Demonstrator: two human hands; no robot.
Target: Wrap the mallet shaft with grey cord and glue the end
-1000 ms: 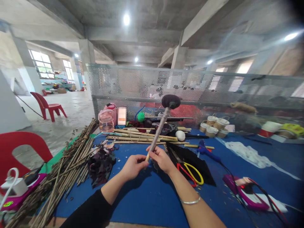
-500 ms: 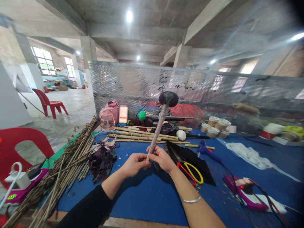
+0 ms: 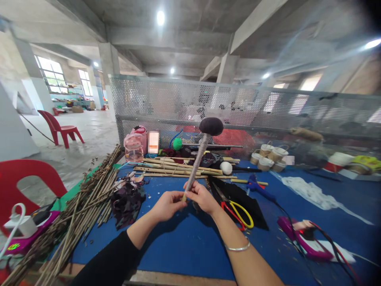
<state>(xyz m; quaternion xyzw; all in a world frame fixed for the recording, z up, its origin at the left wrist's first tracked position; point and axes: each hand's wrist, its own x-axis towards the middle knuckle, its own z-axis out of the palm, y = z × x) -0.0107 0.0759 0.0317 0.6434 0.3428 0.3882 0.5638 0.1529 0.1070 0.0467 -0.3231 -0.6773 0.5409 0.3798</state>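
Both my hands hold one wrapped stick near its lower end, above the blue table. The stick tilts up and to the right, and a dark rounded head caps its top. My left hand pinches the bare lower tip. My right hand closes round the shaft just above it. Scissors with yellow and red handles lie on black fabric right of my right hand.
A long bundle of thin twigs runs along the table's left edge, with a pile of dark fabric scraps beside it. Bamboo sticks, a white ball and a blue glue gun lie behind. A perforated metal screen closes the back.
The stick's head has swung a little from side to side while both hands keep their grip near the lower end. The view has shifted slightly.
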